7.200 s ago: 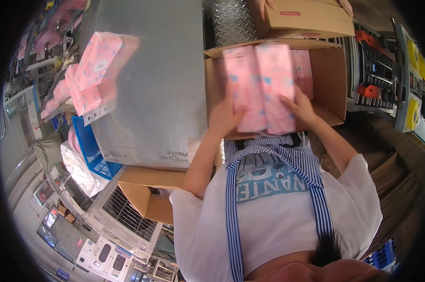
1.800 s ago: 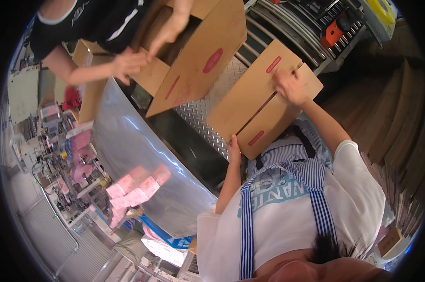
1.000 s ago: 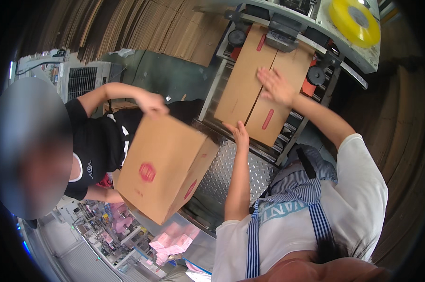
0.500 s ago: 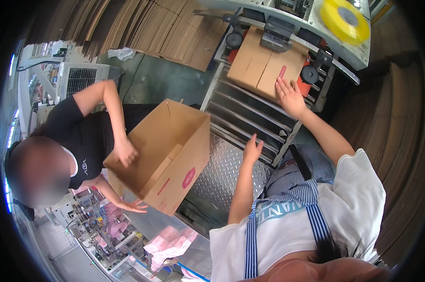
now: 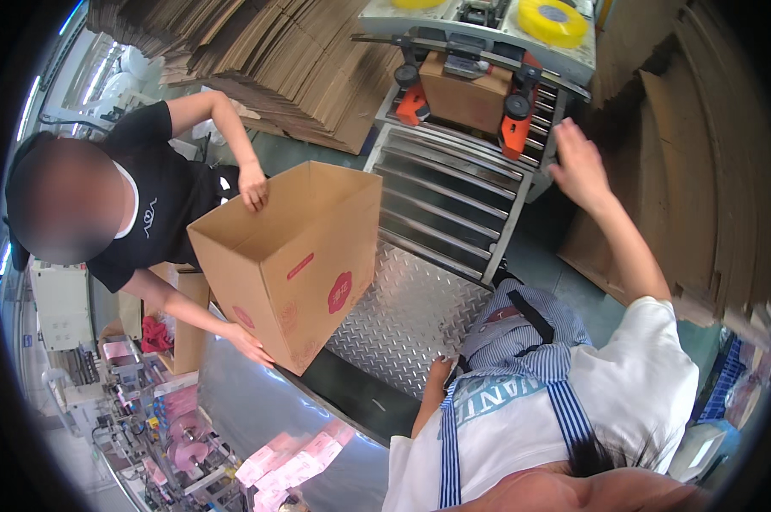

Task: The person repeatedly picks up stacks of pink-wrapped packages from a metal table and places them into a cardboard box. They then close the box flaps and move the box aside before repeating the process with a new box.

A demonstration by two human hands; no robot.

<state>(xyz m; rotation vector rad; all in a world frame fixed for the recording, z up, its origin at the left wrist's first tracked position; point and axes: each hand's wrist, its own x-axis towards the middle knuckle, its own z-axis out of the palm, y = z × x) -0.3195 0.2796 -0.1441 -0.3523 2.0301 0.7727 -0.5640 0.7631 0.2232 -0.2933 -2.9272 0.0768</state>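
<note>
My right hand (image 5: 578,164) is raised beside the roller conveyor, its fingers stretched out and nothing in it. My left hand (image 5: 438,372) is low by my waist, next to the striped apron; its fingers are mostly hidden. A closed brown carton (image 5: 464,96) sits on the rollers inside the carton sealing machine (image 5: 479,38), between two orange-and-black side guides. To the left, a co-worker's hands (image 5: 253,183) touch a tall open carton (image 5: 296,269) with red print, one at its top rim and one at its lower corner. That carton stands at the diamond-plate platform.
Roller conveyor (image 5: 449,196) leads up to the sealing machine, which carries a yellow tape roll (image 5: 553,22). Diamond-plate metal (image 5: 420,303) lies before me. Flat cardboard stacks stand at the back left (image 5: 317,77) and right (image 5: 701,171). Pink packs (image 5: 296,456) lie on a steel table.
The carton on the rollers has gone farther into the machine. My right hand has come off it to the right; my left hand has dropped to my waist. The co-worker's carton stands more upright.
</note>
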